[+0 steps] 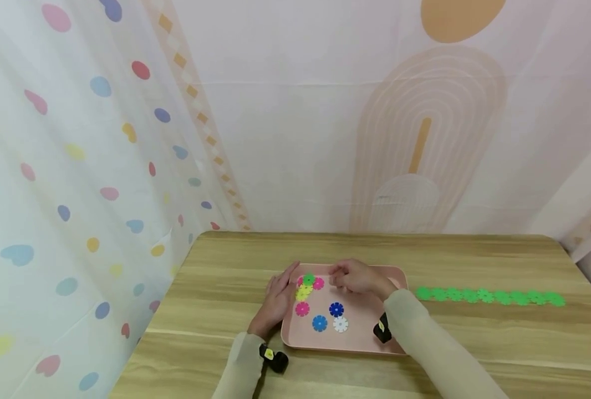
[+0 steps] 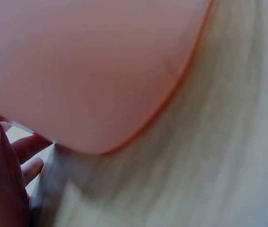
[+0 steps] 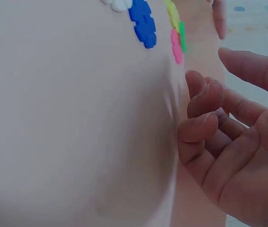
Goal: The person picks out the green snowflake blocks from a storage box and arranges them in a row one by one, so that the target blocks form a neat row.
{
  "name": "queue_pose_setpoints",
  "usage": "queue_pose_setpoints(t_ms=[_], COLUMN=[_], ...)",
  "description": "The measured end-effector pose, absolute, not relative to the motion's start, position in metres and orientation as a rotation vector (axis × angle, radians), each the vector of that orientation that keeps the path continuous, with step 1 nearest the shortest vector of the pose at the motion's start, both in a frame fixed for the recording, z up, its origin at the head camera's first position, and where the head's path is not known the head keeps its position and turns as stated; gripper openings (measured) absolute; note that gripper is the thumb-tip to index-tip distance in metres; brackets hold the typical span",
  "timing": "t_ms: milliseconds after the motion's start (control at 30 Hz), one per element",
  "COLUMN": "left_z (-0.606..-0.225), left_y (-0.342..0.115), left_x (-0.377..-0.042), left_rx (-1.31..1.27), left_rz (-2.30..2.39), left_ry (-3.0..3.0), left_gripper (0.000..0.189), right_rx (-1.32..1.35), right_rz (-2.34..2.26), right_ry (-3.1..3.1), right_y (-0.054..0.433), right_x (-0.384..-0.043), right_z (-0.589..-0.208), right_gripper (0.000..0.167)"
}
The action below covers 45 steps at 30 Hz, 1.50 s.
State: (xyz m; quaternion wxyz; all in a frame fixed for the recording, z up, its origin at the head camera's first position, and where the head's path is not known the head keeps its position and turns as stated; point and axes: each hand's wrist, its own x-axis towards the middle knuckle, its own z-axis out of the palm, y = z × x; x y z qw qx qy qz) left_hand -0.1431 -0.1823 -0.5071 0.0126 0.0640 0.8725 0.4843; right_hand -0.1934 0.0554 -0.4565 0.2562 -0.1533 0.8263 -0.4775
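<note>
My left hand (image 1: 275, 296) lies along the left rim of a pink tray (image 1: 365, 343), fingers extended; its fingers also show under the tray's edge in the left wrist view. Over the tray's far part is my right hand (image 1: 357, 277), fingers loosely bent, thumb apart, nothing between them in the right wrist view. Notched plastic flower discs lie in the tray. A green disc (image 1: 309, 279), yellow discs (image 1: 302, 293) and a pink disc (image 1: 318, 284) cluster at the far left. Nearer are another pink disc (image 1: 302, 308), a dark blue disc (image 1: 336, 309), a light blue disc (image 1: 319, 323) and a white disc (image 1: 340, 324).
Right of the tray, a long row of green discs (image 1: 485, 295) stretches across the wooden table (image 1: 475, 338). A patterned curtain (image 1: 295, 138) hangs behind the table's far edge, and a dotted one (image 1: 76, 233) hangs along the left.
</note>
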Motion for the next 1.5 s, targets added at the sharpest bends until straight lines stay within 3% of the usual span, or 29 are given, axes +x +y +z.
queue_pose_setpoints(t_ms=[533, 1233, 1500], left_z=[-0.508, -0.511, -0.511], left_y=[-0.182, -0.183, -0.183], left_x=[-0.144, -0.146, -0.146], left_rx=[0.142, 0.173, 0.165], left_rz=[1.520, 1.507, 1.528], left_ry=[2.697, 2.710, 2.702], left_gripper=[0.049, 0.050, 0.049], right_rx=[-0.452, -0.542, -0.502], right_rz=[-1.188, -1.189, -1.136], right_ry=[2.304, 2.598, 2.637], right_y=[0.028, -0.005, -0.009], right_x=[-0.191, -0.190, -0.191], right_z=[-0.466, -0.481, -0.482], right_gripper=[0.037, 0.009, 0.007])
